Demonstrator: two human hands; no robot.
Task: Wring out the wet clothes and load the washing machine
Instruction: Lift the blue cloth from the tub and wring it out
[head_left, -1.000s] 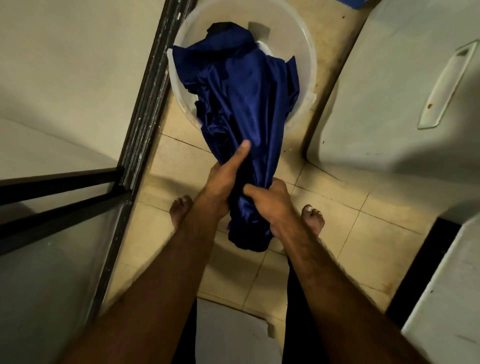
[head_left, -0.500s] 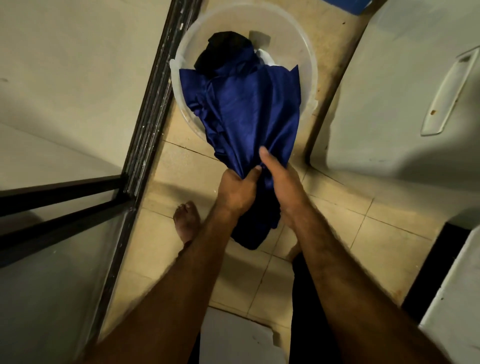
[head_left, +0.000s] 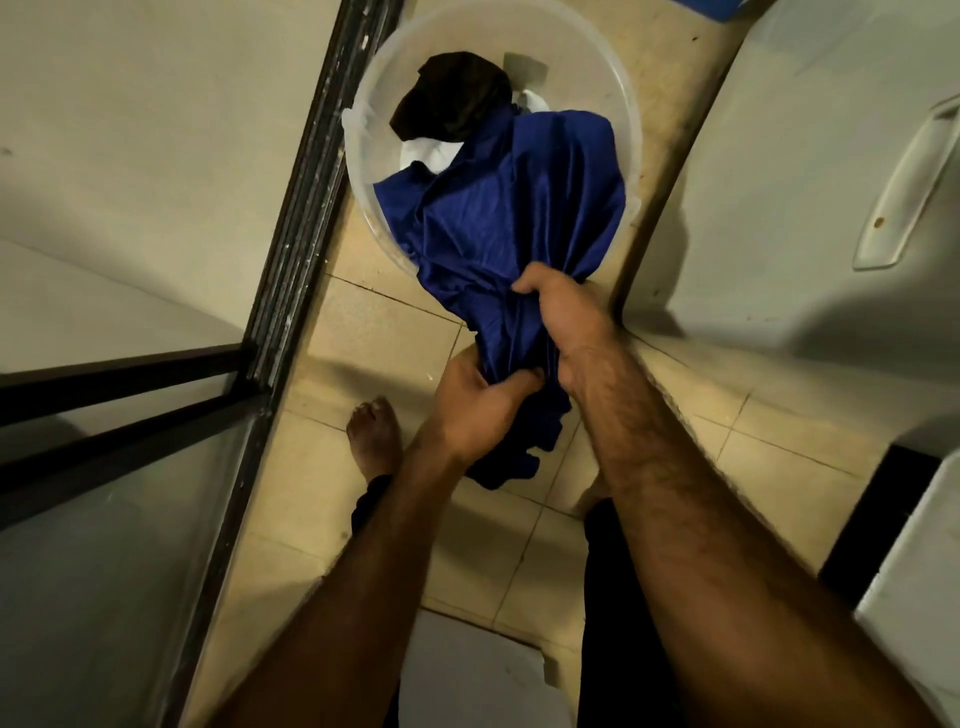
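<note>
On the tiled floor (head_left: 332, 332) stands a clear tub (head_left: 626, 98); your blue cloth (head_left: 498, 228) trails out of it. Your left hand (head_left: 475, 410) and right hand (head_left: 563, 312) both clench it tight, apparently twisting. A black garment (head_left: 452, 101) lies inside.

Cloth (head_left: 498, 234) drapes from bucket (head_left: 631, 104), between frame (head_left: 291, 234) left and appliance (head_left: 805, 171) right.
</note>
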